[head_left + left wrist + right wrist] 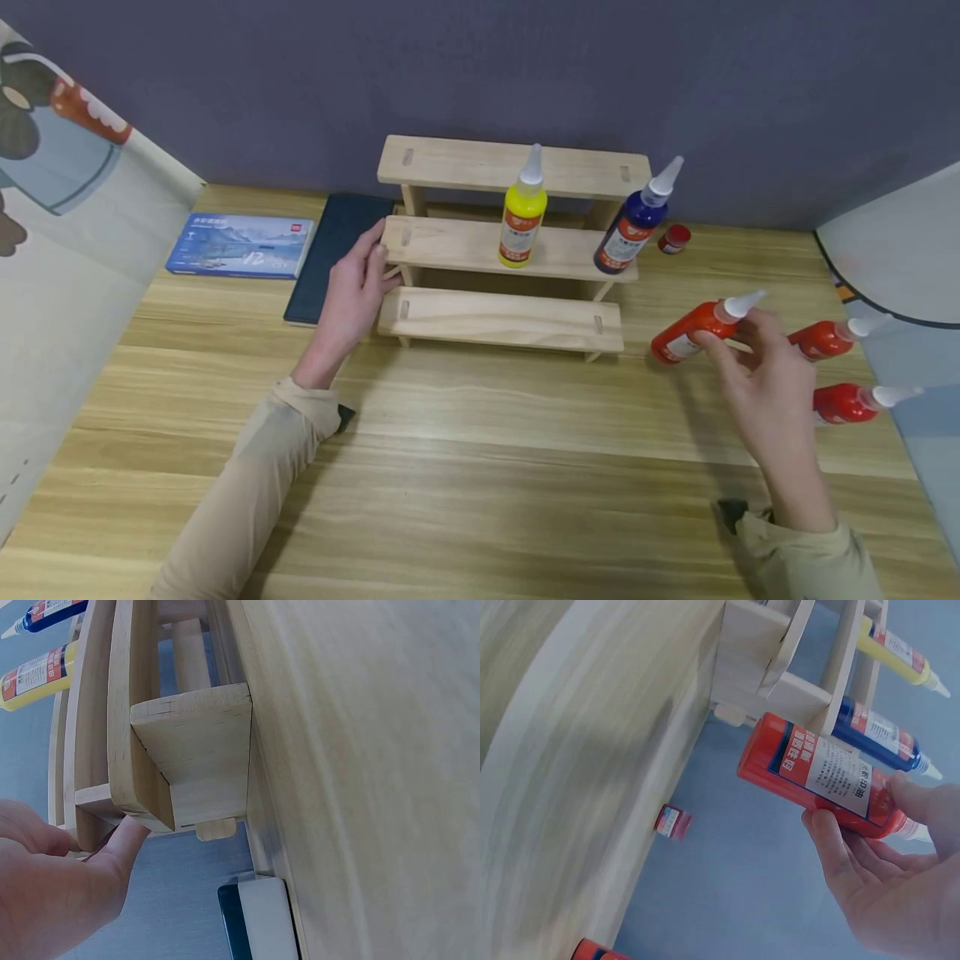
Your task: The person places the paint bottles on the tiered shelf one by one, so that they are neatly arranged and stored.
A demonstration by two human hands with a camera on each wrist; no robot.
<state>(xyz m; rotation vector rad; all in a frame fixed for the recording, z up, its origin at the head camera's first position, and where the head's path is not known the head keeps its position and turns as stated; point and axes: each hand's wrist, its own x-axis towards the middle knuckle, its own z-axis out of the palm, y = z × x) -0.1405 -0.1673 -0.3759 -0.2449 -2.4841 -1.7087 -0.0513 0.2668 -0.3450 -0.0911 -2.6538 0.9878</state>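
A three-tier wooden stand (501, 321) is set near the back wall. My left hand (351, 287) grips the left end of its middle shelf, thumb and fingers about the board in the left wrist view. Toward the right, my right hand (776, 387) pinches a red bottle (693, 332) with a white pointed cap, tilted and lifted over the table. On the middle shelf stand a yellow bottle (522, 218) and, by the right end, a dark blue bottle (628, 233). The red bottle's printed label (829, 771) faces the right wrist view.
Two more red bottles, one farther back (821, 340) and one nearer (843, 404), are beyond my right hand. A small red jar (675, 239) sits right of the stand. On the left lie a blue box (240, 245) and a dark flat case (330, 250).
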